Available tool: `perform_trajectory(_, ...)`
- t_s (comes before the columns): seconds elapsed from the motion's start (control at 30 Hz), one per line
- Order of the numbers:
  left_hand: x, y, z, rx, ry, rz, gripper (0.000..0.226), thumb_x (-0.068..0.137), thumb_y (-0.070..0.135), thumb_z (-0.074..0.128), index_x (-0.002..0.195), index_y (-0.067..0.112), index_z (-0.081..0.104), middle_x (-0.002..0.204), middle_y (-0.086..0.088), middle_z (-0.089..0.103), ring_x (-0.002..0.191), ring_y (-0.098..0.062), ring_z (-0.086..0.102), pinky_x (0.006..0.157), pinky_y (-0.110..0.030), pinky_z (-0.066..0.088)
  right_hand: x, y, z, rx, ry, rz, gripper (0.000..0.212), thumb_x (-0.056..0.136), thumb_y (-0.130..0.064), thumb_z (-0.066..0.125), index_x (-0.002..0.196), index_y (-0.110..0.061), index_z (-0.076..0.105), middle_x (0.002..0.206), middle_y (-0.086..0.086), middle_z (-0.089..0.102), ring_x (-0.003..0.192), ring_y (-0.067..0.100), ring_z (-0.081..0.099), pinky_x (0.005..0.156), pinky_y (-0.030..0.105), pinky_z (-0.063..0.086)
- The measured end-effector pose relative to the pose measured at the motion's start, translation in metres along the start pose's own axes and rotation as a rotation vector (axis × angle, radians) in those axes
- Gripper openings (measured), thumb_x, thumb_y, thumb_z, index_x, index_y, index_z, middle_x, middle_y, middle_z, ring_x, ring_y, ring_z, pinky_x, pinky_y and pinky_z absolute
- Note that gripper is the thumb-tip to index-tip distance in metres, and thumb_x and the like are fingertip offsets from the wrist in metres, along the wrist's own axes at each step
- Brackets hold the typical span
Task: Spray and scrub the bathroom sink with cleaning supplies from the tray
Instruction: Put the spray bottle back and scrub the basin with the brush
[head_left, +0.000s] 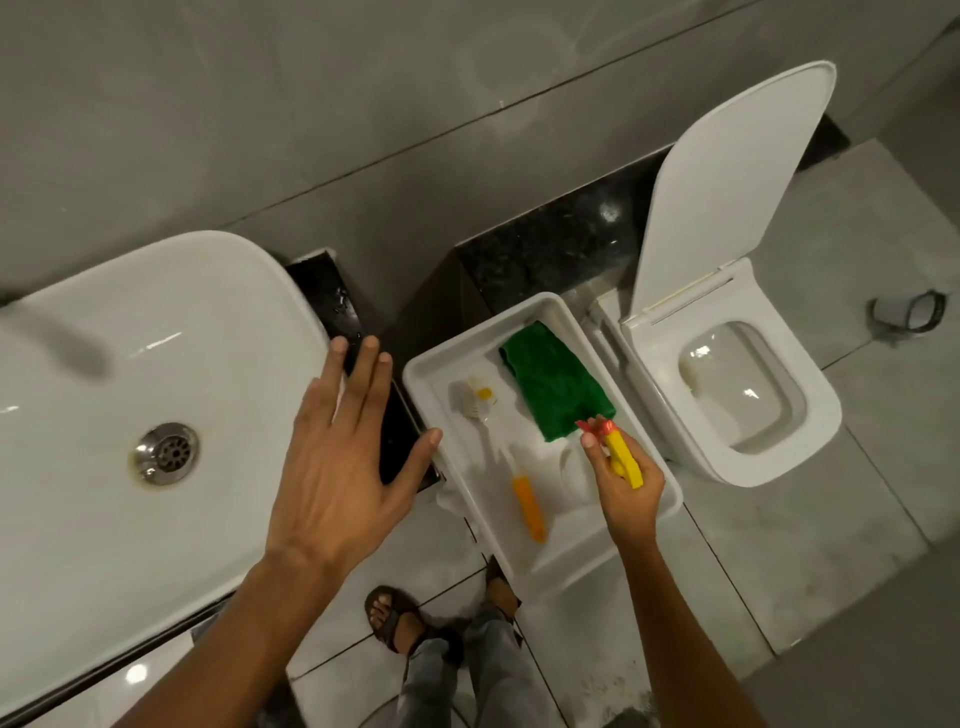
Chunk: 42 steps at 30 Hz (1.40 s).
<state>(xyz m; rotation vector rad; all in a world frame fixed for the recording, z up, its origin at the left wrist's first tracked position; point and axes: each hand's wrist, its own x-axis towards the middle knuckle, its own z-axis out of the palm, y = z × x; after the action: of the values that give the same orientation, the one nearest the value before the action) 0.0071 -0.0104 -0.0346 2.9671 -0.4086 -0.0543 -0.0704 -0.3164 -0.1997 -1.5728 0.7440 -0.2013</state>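
right hand gripping spray bottle, bottle body hidden

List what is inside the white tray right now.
In the tray lie a green cloth and a brush with an orange handle. The right hand holds a yellow spray head over it, hiding the bottle and the tray beneath.

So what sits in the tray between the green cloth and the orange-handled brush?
Head view: nothing. Bare white tray floor separates the green cloth from the brush. The right hand holding the spray bottle hovers nearby.
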Motion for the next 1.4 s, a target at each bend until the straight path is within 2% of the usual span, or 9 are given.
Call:
perform_trajectory(0.3, 0.001, 0.003, 0.001, -0.018, 0.010, -0.009, 0.098, 0.101, 0.080, 0.042, 0.166, 0.007, 0.039, 0.181, -0.006, 0.022, 0.171, -0.022, -0.002, 0.132, -0.056, 0.030, -0.029, 0.018, -0.023, -0.122, 0.187, 0.023, 0.054, 0.076, -0.050, 0.090, 0.125, -0.035, 0.072, 0.117, -0.024, 0.075, 0.111, 0.000, 0.072, 0.089, 0.012, 0.059)
perform_trajectory(0.47, 0.001, 0.003, -0.001, -0.006, 0.010, -0.012, 0.099, 0.100, 0.081, 0.042, 0.165, 0.007, 0.040, 0.181, -0.007, 0.022, 0.171, -0.022, -0.002, 0.131, -0.054, 0.029, -0.076, 0.034, -0.012, -0.127, 0.421, 0.146, 0.057, 0.063, -0.067, 0.090, 0.099, -0.039, 0.056, 0.100, -0.006, 0.066, 0.096, 0.018, 0.069, 0.087, 0.023, 0.061)
perform_trajectory(0.57, 0.001, 0.003, -0.001, -0.003, 0.014, -0.008, 0.099, 0.100, 0.082, 0.041, 0.166, 0.008, 0.039, 0.181, -0.007, 0.023, 0.171, -0.023, -0.002, 0.132, -0.054, 0.029, -0.102, 0.042, 0.014, -0.249, 0.187, 0.137, 0.041, 0.076, -0.064, 0.082, 0.090, -0.032, 0.059, 0.085, -0.006, 0.067, 0.080, 0.014, 0.069, 0.078, 0.045, 0.065)
perform_trajectory(0.63, 0.001, 0.003, 0.000, -0.003, 0.015, -0.012, 0.099, 0.100, 0.082, 0.041, 0.166, 0.009, 0.039, 0.181, -0.007, 0.023, 0.171, -0.023, -0.002, 0.131, -0.056, 0.033, -0.102, 0.038, 0.036, -0.348, -0.007, 0.075, 0.026, 0.089, -0.048, 0.078, 0.104, -0.032, 0.066, 0.101, -0.014, 0.072, 0.097, 0.009, 0.071, 0.090, 0.045, 0.064)
perform_trajectory(0.77, 0.001, 0.003, 0.003, -0.002, 0.017, -0.013, 0.097, 0.100, 0.082, 0.041, 0.165, 0.010, 0.041, 0.180, -0.008, 0.025, 0.171, -0.024, -0.002, 0.131, -0.059, 0.031, -0.064, 0.026, 0.072, -0.601, -0.156, 0.151, 0.052, 0.101, -0.041, 0.064, 0.145, -0.015, 0.055, 0.141, 0.004, 0.061, 0.132, 0.024, 0.058, 0.113, 0.044, 0.050)
perform_trajectory(0.9, 0.000, 0.002, 0.005, 0.021, 0.018, 0.008, 0.092, 0.102, 0.079, 0.040, 0.162, 0.009, 0.046, 0.179, -0.010, 0.028, 0.171, -0.028, 0.000, 0.135, -0.059, 0.018, -0.035, 0.017, 0.091, -0.779, -0.298, 0.310, 0.041, 0.106, -0.040, 0.055, 0.137, -0.013, 0.057, 0.132, 0.010, 0.062, 0.123, 0.029, 0.062, 0.106, 0.041, 0.053)
perform_trajectory(1.17, 0.000, 0.002, 0.005, 0.074, -0.019, 0.001, 0.099, 0.102, 0.085, 0.026, 0.168, 0.012, 0.035, 0.182, -0.007, 0.019, 0.171, -0.027, -0.007, 0.137, -0.056, 0.011, -0.046, 0.011, 0.091, -0.703, -0.257, 0.279, 0.044, 0.110, -0.044, 0.043, 0.137, -0.012, 0.056, 0.122, 0.014, 0.070, 0.114, 0.033, 0.069, 0.102, 0.048, 0.055)
perform_trajectory(1.3, -0.001, 0.002, 0.007, -0.036, -0.001, 0.005, 0.102, 0.100, 0.085, 0.033, 0.171, 0.012, 0.026, 0.183, -0.007, 0.014, 0.171, -0.026, -0.005, 0.137, -0.054, 0.013, -0.065, -0.007, 0.083, -0.510, -0.174, 0.311, 0.053, 0.106, -0.055, 0.046, 0.143, -0.016, 0.054, 0.098, 0.010, 0.077, 0.083, 0.028, 0.077, 0.090, 0.049, 0.062)
perform_trajectory(1.4, -0.008, 0.000, 0.001, -0.221, 0.050, 0.017, 0.096, 0.103, 0.075, 0.046, 0.172, 0.012, 0.025, 0.183, -0.006, 0.016, 0.171, -0.025, 0.004, 0.137, -0.052, 0.015, -0.090, -0.035, 0.072, -0.410, -0.103, 0.238, 0.055, 0.105, -0.059, 0.043, 0.137, -0.017, 0.057, 0.106, 0.012, 0.076, 0.097, 0.033, 0.074, 0.094, 0.051, 0.060)
